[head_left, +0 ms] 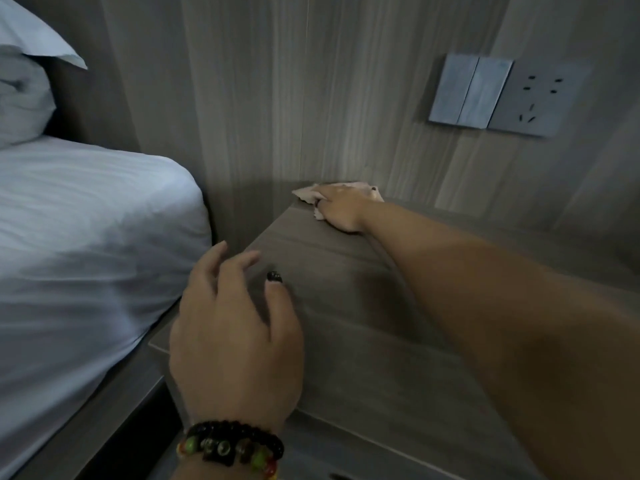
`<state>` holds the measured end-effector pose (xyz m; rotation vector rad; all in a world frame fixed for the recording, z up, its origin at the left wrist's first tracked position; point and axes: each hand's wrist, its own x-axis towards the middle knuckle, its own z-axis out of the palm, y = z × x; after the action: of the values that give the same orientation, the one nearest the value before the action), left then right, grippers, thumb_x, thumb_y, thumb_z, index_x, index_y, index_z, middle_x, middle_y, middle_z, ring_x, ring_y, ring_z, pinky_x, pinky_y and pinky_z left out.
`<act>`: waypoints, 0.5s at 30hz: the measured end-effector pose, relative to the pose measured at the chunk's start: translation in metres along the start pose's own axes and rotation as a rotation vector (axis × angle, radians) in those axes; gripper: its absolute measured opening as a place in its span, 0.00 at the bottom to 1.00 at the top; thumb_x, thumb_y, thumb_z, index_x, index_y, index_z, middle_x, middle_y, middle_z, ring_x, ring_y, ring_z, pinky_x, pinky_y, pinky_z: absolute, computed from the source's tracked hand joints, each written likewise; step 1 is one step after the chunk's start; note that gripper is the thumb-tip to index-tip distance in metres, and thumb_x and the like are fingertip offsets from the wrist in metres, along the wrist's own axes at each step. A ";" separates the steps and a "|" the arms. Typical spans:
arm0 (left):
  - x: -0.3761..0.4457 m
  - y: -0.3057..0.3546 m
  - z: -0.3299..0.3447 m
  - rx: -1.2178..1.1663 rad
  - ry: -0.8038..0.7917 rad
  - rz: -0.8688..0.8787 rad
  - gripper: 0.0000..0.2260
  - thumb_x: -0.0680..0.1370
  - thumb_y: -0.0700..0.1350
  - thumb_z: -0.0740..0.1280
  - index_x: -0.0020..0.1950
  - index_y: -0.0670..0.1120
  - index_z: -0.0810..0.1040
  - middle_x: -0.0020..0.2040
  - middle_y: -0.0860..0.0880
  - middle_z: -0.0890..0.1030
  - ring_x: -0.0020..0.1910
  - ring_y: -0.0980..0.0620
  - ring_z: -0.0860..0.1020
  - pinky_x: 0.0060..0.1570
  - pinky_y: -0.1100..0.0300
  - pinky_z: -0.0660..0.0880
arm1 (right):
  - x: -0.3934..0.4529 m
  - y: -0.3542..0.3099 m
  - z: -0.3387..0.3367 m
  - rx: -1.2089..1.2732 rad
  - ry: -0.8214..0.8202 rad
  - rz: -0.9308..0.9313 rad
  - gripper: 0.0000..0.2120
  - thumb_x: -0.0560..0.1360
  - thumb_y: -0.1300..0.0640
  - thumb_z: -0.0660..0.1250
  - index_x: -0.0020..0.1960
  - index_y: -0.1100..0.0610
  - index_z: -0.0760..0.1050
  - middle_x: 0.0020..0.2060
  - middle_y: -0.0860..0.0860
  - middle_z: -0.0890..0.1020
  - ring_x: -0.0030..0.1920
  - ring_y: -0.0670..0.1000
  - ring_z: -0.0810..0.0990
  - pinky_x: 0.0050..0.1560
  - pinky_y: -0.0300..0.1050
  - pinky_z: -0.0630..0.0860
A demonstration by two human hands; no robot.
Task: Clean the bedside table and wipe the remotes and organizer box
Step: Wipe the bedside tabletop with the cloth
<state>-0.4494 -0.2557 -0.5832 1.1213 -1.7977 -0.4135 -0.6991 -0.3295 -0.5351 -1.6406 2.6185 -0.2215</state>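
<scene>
Grey wood-grain panelling backed the bedside table, with a switch and socket plate on the wall above and the white bed along its left side. At the far back edge the right hand pressed flat on a pale cloth, fingers fairly straight over it, not curled round it. The cloth lay bunched under and just beyond the fingers, its long axis running across the table along the wall. The left hand hovered loosely spread nearer the front corner, holding nothing. To wipe well, the palm should probably keep even pressure and draw the cloth forward in overlapping passes. No remotes or organizer box showed.
</scene>
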 end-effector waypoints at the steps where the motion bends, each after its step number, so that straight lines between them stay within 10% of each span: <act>1: -0.001 0.000 0.000 -0.022 0.023 -0.009 0.19 0.72 0.55 0.58 0.62 0.56 0.74 0.72 0.55 0.67 0.66 0.48 0.70 0.58 0.46 0.70 | 0.004 -0.004 -0.001 0.015 -0.019 0.021 0.24 0.74 0.44 0.55 0.69 0.32 0.65 0.73 0.38 0.68 0.74 0.49 0.65 0.73 0.54 0.60; 15: 0.004 0.002 -0.009 -0.323 0.264 0.020 0.30 0.75 0.51 0.58 0.71 0.33 0.62 0.75 0.34 0.53 0.74 0.42 0.58 0.72 0.50 0.58 | -0.104 -0.079 0.016 0.133 0.038 -0.344 0.19 0.78 0.50 0.57 0.66 0.37 0.72 0.68 0.41 0.74 0.71 0.48 0.68 0.71 0.56 0.59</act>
<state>-0.4433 -0.2565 -0.5749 0.8860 -1.4504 -0.4990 -0.5810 -0.2712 -0.5434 -2.0437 2.2706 -0.4325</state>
